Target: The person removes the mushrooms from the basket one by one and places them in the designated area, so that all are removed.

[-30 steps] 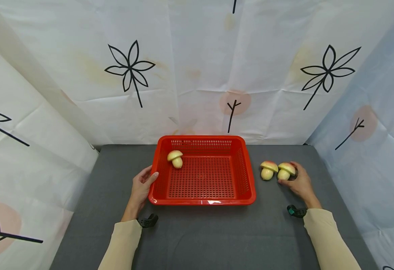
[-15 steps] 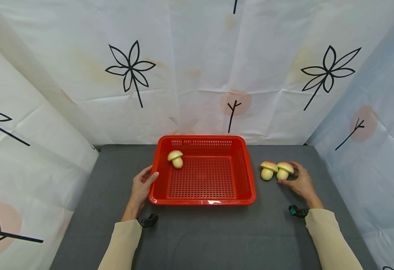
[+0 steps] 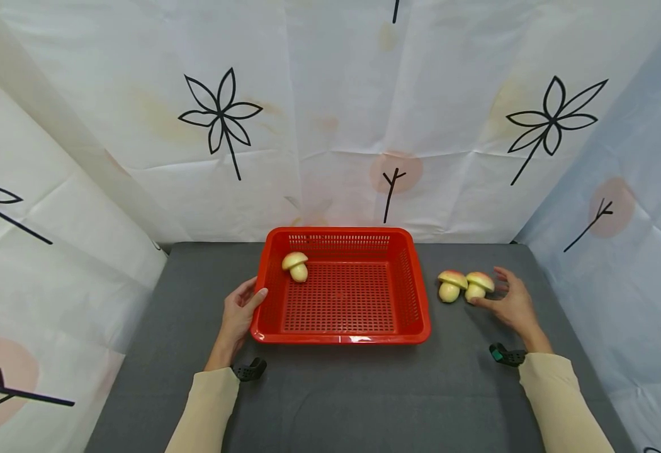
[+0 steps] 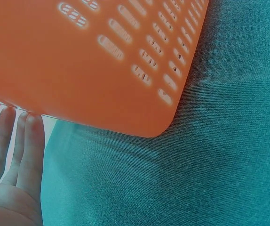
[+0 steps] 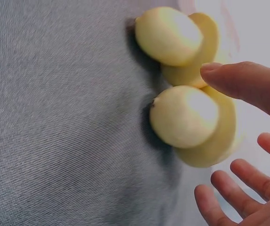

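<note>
A red plastic basket [image 3: 342,333] stands on the dark cloth. My left hand [image 3: 238,314] holds its left rim, the thumb over the edge; in the left wrist view, the other fingers [image 4: 31,136] reach the basket's underside or outer wall [image 4: 102,89]. Inside, at the back left, lies a toy mushroom [image 3: 296,267]. To the basket's right, two more mushrooms sit side by side, the left mushroom [image 3: 451,287] touching the right mushroom [image 3: 478,286]. Beside the latter is my right hand [image 3: 514,308], fingers spread and holding nothing, thumb near the stem.
Grey cloth covers the table [image 3: 330,396]. White fabric walls [image 3: 319,126] with leaf drawings rise behind and at both sides. The basket's back edge is close to the rear wall. Black bands [image 3: 249,370] are on both wrists.
My right hand first nudged the right mushroom slightly left against its neighbour, then let go; its fingers have spread and drawn back to the right. The left hand and basket keep their place.
</note>
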A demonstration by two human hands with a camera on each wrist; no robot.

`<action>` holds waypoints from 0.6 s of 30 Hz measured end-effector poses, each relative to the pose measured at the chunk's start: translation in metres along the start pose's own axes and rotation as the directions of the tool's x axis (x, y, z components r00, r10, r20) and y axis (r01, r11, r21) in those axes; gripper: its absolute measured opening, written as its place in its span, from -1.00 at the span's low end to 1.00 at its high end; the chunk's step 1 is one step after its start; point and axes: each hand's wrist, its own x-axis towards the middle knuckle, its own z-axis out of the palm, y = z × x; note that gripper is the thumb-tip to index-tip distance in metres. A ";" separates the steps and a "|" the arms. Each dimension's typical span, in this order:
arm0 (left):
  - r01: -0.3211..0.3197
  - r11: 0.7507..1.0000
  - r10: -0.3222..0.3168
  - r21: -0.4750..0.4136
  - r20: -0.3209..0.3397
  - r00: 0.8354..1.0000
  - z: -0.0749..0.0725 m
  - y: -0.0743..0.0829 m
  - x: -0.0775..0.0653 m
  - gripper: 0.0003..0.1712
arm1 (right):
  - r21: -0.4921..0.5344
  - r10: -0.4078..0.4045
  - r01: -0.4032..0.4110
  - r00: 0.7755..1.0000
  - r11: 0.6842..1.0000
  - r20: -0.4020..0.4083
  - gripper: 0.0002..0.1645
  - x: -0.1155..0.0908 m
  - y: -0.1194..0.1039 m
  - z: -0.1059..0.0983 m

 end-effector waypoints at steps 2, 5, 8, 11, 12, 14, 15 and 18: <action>0.001 1.000 -0.001 0.005 0.001 1.000 0.000 0.000 0.000 -0.40 | -0.007 -0.002 0.002 1.000 1.000 -0.004 0.16 -0.002 -0.003 -0.002; 0.004 1.000 -0.004 0.012 0.004 1.000 0.000 0.000 0.000 -0.40 | -0.013 -0.004 0.004 1.000 1.000 -0.011 0.15 -0.004 -0.008 -0.004; 0.004 1.000 -0.004 0.015 0.007 1.000 0.000 0.000 0.000 -0.40 | -0.010 -0.012 0.012 1.000 1.000 -0.022 0.13 -0.007 -0.014 -0.007; 0.004 1.000 -0.004 0.019 0.008 1.000 0.000 0.000 0.000 -0.40 | -0.010 -0.036 0.035 0.998 0.999 -0.043 0.11 -0.009 -0.020 -0.009; 0.003 1.000 -0.003 0.019 0.007 1.000 0.000 0.000 0.000 -0.40 | -0.011 -0.047 0.046 0.998 0.999 -0.050 0.11 -0.009 -0.023 -0.009; 0.004 1.000 -0.004 0.019 0.006 1.000 -0.001 0.000 0.000 -0.40 | -0.013 -0.070 0.070 0.995 0.997 -0.065 0.10 -0.010 -0.027 -0.010; 0.004 1.000 -0.005 0.019 0.006 1.000 -0.001 0.000 0.000 -0.40 | -0.011 -0.082 0.082 0.994 0.997 -0.070 0.09 -0.010 -0.030 -0.011; 0.006 1.000 -0.006 0.015 0.006 1.000 -0.001 0.000 0.000 -0.40 | -0.008 -0.124 0.124 0.988 0.992 -0.087 0.08 -0.011 -0.039 -0.013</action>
